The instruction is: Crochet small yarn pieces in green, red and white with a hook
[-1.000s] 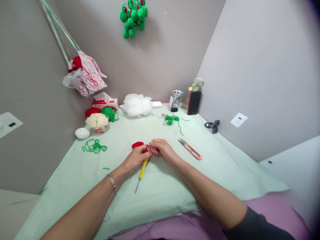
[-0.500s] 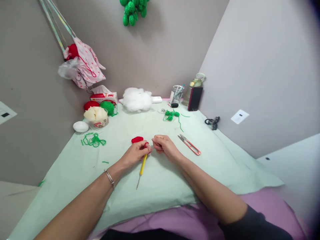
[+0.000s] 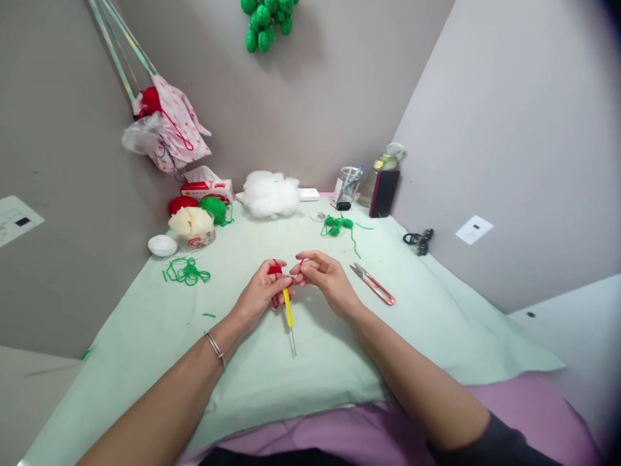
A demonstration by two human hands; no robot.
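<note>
My left hand holds a small red crocheted piece with red yarn looped about its fingers. A yellow-handled hook is gripped in the same fingers, its thin metal shaft pointing down toward me. Close on the right, my right hand pinches a strand of red yarn between thumb and fingertips, almost touching the left fingertips. Orange-handled snips lie on the pale green cloth to the right of my right hand.
Loose green yarn lies at the left, below a bowl and yarn balls. White stuffing sits at the back. Green knitted pieces, a pen cup, a phone and a hair clip are at the right.
The red piece has come up off the cloth into my left hand, and the hook has swung to point more rightward. My right hand's closed fingers have spread into a pinch on yarn.
</note>
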